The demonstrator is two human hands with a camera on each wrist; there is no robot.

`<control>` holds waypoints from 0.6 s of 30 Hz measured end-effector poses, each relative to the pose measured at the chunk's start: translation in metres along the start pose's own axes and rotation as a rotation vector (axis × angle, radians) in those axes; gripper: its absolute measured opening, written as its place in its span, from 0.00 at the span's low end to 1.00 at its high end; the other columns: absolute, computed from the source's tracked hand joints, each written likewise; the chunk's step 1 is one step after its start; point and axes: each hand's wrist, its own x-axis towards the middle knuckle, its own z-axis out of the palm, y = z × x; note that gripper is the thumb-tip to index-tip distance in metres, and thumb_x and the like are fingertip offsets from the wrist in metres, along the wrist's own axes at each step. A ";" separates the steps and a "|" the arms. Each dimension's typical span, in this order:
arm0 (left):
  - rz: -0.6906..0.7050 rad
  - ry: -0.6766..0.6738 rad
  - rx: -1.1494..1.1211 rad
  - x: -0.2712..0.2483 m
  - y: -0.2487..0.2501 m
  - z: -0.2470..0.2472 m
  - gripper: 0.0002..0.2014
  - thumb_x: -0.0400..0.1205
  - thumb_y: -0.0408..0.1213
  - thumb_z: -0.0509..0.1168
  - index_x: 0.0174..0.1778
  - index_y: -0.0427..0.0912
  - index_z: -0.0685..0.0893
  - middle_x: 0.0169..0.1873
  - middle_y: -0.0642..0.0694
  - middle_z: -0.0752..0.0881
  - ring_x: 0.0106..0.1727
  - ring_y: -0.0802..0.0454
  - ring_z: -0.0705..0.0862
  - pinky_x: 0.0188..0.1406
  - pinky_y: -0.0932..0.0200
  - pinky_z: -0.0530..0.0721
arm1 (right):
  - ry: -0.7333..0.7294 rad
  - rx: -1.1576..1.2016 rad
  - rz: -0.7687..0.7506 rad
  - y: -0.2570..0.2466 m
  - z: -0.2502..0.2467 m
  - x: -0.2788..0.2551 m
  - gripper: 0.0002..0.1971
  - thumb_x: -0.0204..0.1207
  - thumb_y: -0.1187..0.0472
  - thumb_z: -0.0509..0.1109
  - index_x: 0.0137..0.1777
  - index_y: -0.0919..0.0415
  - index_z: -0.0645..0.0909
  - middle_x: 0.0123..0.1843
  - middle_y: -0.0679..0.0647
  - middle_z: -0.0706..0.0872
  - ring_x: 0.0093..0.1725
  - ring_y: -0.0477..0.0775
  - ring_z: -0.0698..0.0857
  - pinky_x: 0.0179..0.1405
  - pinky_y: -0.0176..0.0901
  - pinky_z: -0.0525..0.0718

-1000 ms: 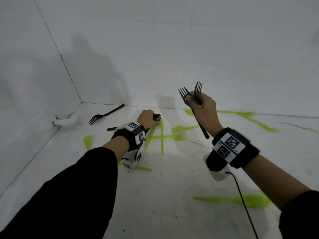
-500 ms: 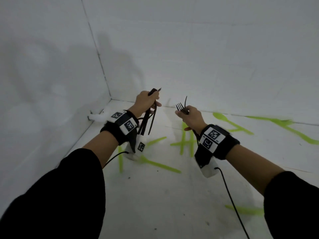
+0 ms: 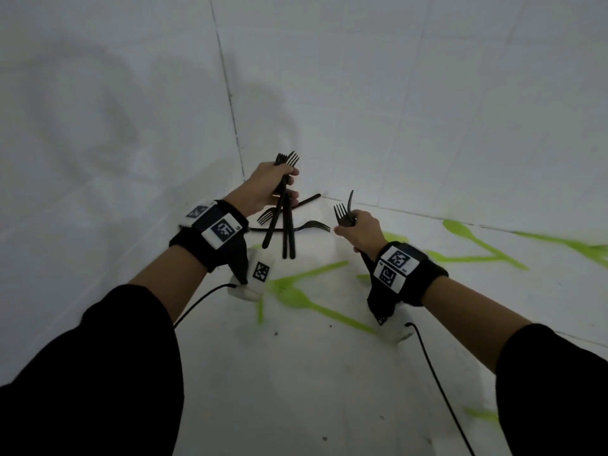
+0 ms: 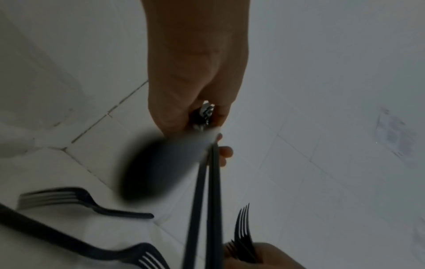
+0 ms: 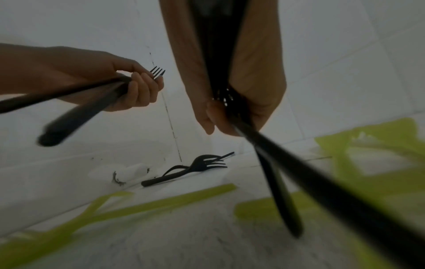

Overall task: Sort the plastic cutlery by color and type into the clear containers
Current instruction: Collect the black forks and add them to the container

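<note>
My left hand [image 3: 268, 187] is raised near the room corner and grips a bundle of black plastic forks [image 3: 285, 225], tines up and handles hanging down. In the left wrist view those handles [image 4: 212, 200] run down past the fingers. To its right, my right hand [image 3: 360, 230] grips two black forks [image 3: 340, 213] by their necks, tines up; their handles [image 5: 322, 182] point back under the wrist. Two loose black forks [image 3: 312, 226] lie on the floor between the hands, also seen as forks [image 5: 197, 166]. No clear container is in view.
Lime-green plastic cutlery is scattered on the white floor: a spoon [image 3: 296, 296] below the hands, a spoon [image 3: 460, 230] and a fork [image 3: 575, 246] to the right. A small white object [image 5: 131, 172] lies at the wall base. White walls meet just behind the hands.
My left hand rose from the floor with black forks in its grip. The right hand dropped lower and the two hands came closer together. The head view swung left toward the corner.
</note>
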 end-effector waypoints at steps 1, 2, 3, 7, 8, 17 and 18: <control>-0.009 0.011 0.069 0.001 -0.001 -0.004 0.06 0.85 0.31 0.56 0.46 0.37 0.77 0.34 0.46 0.74 0.25 0.52 0.79 0.21 0.63 0.84 | -0.004 -0.049 -0.024 0.000 0.001 0.003 0.17 0.71 0.65 0.72 0.60 0.69 0.79 0.50 0.60 0.82 0.43 0.58 0.79 0.18 0.29 0.75; -0.020 0.023 0.135 0.004 -0.003 -0.008 0.05 0.85 0.31 0.56 0.49 0.36 0.77 0.35 0.46 0.75 0.27 0.52 0.77 0.19 0.66 0.82 | 0.000 -0.103 -0.053 -0.002 0.001 0.006 0.18 0.70 0.65 0.72 0.59 0.69 0.79 0.53 0.61 0.85 0.46 0.60 0.81 0.28 0.30 0.79; -0.035 0.027 0.190 0.005 -0.007 -0.010 0.04 0.85 0.30 0.56 0.51 0.36 0.76 0.36 0.46 0.76 0.29 0.53 0.75 0.17 0.68 0.80 | 0.012 -0.148 -0.075 -0.001 0.000 0.007 0.17 0.69 0.66 0.73 0.58 0.68 0.80 0.57 0.61 0.86 0.52 0.61 0.83 0.41 0.36 0.80; -0.077 0.017 0.204 0.011 -0.022 -0.023 0.08 0.84 0.24 0.57 0.43 0.40 0.75 0.38 0.45 0.80 0.32 0.51 0.79 0.19 0.67 0.82 | -0.064 -0.289 -0.130 -0.004 0.005 0.014 0.16 0.70 0.61 0.75 0.57 0.66 0.81 0.53 0.59 0.84 0.59 0.60 0.81 0.44 0.38 0.69; -0.075 0.020 0.213 0.014 -0.025 -0.027 0.09 0.83 0.23 0.57 0.41 0.41 0.74 0.38 0.44 0.80 0.32 0.50 0.80 0.20 0.66 0.83 | -0.097 -0.318 -0.138 -0.006 0.010 0.017 0.17 0.71 0.59 0.75 0.59 0.64 0.82 0.53 0.59 0.84 0.59 0.60 0.81 0.44 0.37 0.67; -0.012 0.154 0.619 0.046 -0.047 -0.044 0.09 0.78 0.29 0.68 0.52 0.37 0.76 0.35 0.46 0.74 0.29 0.52 0.75 0.14 0.72 0.75 | -0.081 -0.327 -0.143 -0.013 0.020 0.015 0.12 0.75 0.60 0.68 0.57 0.62 0.83 0.56 0.62 0.86 0.59 0.64 0.82 0.51 0.47 0.78; 0.003 0.145 0.679 0.048 -0.050 -0.046 0.13 0.77 0.30 0.69 0.56 0.37 0.77 0.38 0.44 0.76 0.32 0.50 0.77 0.16 0.70 0.76 | -0.065 -0.263 -0.128 -0.013 0.018 0.014 0.12 0.74 0.60 0.69 0.56 0.61 0.84 0.55 0.61 0.86 0.58 0.63 0.82 0.51 0.46 0.78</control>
